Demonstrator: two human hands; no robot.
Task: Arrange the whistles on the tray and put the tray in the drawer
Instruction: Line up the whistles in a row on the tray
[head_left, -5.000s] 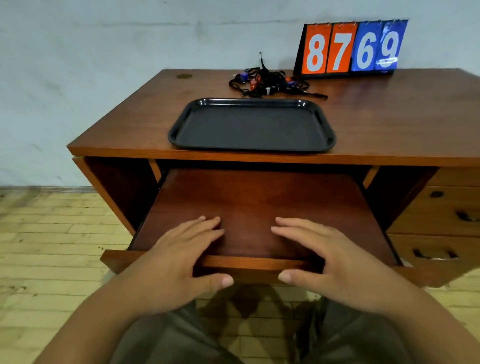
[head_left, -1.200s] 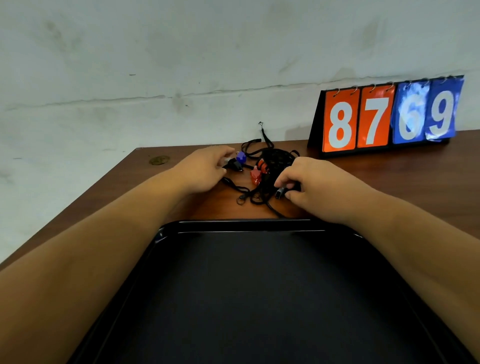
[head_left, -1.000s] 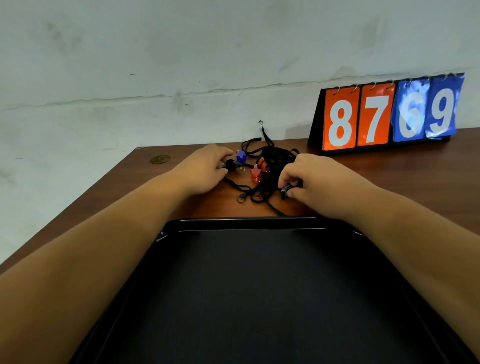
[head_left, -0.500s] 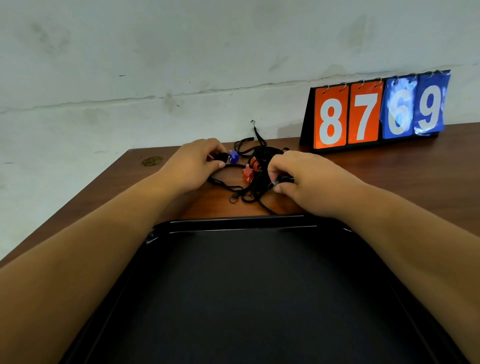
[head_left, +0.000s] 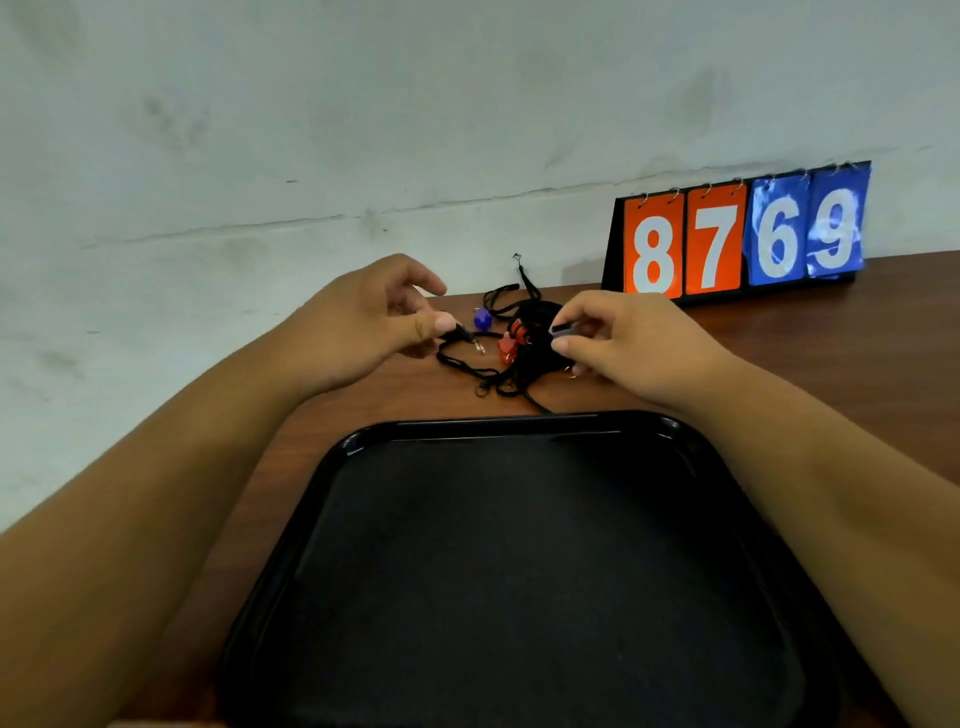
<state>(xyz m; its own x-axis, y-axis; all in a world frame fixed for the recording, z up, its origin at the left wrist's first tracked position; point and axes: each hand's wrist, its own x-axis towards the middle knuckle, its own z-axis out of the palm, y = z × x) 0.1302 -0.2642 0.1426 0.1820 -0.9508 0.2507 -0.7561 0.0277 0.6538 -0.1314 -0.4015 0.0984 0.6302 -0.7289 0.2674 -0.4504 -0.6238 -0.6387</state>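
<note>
One tray (head_left: 519, 423). One scoreboard (head_left: 615, 244), four number cards (head_left: 714, 244): two orange, two blue. One cord tangle (head_left: 498, 387). Five whistles countable: one blue whistle (head_left: 482, 318), two red whistles (head_left: 506, 347) (head_left: 518, 328), two dark, namely left dark whistle (head_left: 461, 332) and right dark whistle (head_left: 563, 328). Two hands: left hand (head_left: 363, 322), right hand (head_left: 634, 348).

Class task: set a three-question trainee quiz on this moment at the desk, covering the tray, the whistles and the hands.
1. True or false: a whistle already lies on the tray.
2. The scoreboard reads: A 8769, B 6987, C 7896.
3. Fill in: the left hand pinches a black whistle, the right hand a dark grey whistle; the loose whistle nearest the left hand is coloured ____.
Key: 1 false; 2 A; 3 blue.
</note>
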